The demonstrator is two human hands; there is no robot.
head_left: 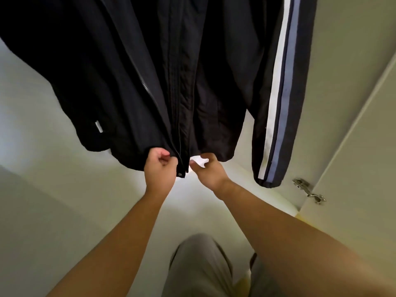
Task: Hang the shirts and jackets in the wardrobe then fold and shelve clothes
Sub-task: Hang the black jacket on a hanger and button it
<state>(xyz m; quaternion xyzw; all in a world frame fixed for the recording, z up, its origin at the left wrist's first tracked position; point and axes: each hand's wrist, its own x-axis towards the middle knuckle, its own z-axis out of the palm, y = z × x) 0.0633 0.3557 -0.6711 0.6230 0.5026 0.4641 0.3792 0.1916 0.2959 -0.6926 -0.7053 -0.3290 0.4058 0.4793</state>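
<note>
jacket point(128, 71): dark, hung high in the wardrobe, hanger out of view; hem sat at hand level, and the front closure ran down to a snap point(179, 174) at the bottom edge.
left hand point(159, 170): fingers point(162, 159) curled, pinched the hem just left of the closure.
right hand point(211, 171): fingers curled on the hem just right of the closure, thumb out; white patch by the thumb, label or bright background, could not tell.
sleeve point(282, 103): hung free at right, white and blue stripes, near the door point(353, 125) and hinge point(309, 190).
handling: looked like thin, soft, light shell fabric; probably slick, no stiffness, likely to swing if tugged.
where to hold: hem edges either side of the closure; the seam and snap seemed the firmest bits; pinch, gentle downward pull.
risk: a hard tug might slip it off the hanger.
</note>
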